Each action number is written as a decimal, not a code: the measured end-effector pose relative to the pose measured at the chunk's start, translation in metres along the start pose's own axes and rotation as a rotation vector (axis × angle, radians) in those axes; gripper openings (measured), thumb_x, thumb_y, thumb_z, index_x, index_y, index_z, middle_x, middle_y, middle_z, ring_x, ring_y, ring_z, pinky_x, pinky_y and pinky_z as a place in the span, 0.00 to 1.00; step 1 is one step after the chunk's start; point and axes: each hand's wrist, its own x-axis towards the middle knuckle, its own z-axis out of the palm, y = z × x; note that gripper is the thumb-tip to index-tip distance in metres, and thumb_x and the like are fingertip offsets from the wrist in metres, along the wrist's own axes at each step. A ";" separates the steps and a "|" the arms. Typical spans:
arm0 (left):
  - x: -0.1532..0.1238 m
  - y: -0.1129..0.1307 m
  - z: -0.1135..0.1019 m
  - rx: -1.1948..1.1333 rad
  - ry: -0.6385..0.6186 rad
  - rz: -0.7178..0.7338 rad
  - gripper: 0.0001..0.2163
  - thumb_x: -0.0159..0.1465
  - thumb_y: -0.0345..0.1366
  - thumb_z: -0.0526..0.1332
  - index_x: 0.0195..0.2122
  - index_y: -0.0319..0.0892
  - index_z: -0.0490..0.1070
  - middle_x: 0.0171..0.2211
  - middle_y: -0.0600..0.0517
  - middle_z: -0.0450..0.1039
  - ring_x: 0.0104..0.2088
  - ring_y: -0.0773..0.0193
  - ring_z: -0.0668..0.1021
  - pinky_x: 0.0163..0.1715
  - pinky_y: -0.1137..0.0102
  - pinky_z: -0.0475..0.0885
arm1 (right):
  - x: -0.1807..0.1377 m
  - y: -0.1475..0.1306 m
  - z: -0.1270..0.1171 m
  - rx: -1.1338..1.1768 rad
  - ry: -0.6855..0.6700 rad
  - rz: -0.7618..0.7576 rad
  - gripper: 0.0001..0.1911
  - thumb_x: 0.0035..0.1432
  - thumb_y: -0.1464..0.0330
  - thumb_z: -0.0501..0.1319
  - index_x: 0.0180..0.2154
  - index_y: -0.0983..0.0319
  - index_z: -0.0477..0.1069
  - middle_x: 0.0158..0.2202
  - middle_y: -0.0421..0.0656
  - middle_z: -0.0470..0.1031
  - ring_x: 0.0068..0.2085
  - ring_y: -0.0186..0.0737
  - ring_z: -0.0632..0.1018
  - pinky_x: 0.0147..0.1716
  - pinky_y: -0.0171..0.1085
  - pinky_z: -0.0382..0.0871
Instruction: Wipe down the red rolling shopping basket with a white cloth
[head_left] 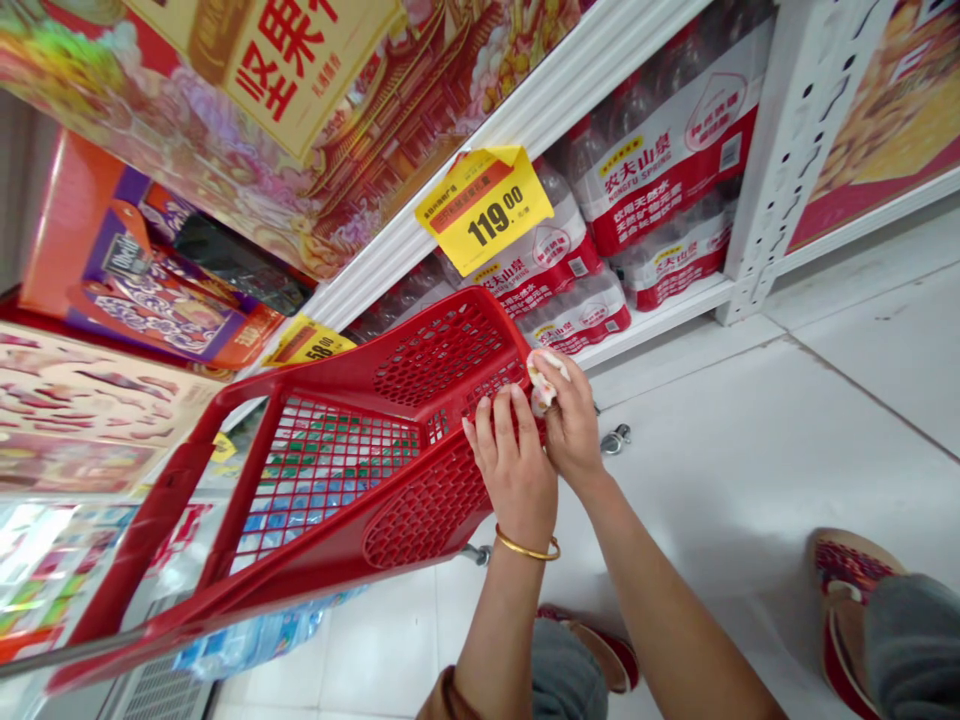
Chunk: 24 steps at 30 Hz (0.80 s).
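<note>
A red plastic shopping cart (442, 465) fills the middle of the head view, its basket walls pierced with holes and its push handle toward the lower left. My left hand (514, 460), with a gold bangle at the wrist, lies over the cart's near rim, fingers stretched out on the red plastic. Beside it, my right hand (574, 420) presses a crumpled white cloth (546, 378) with coloured spots against the rim at the cart's end. Part of the cloth is hidden under the fingers. The two hands are close together.
White shelving (555, 100) runs along the far side, with packs of bottled water (652, 160) on the bottom level. A yellow price tag (491, 210) hangs over the cart. Gift boxes (172, 270) stand at left. Below are white floor tiles (697, 440) and my shoes (847, 600).
</note>
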 end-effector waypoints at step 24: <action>-0.025 -0.002 -0.064 -0.119 -0.117 -0.048 0.17 0.64 0.28 0.52 0.54 0.29 0.65 0.51 0.34 0.70 0.56 0.49 0.68 0.58 0.52 0.61 | -0.028 -0.043 -0.040 -0.022 -0.427 -0.172 0.20 0.68 0.70 0.50 0.59 0.56 0.65 0.56 0.48 0.70 0.64 0.45 0.64 0.62 0.53 0.64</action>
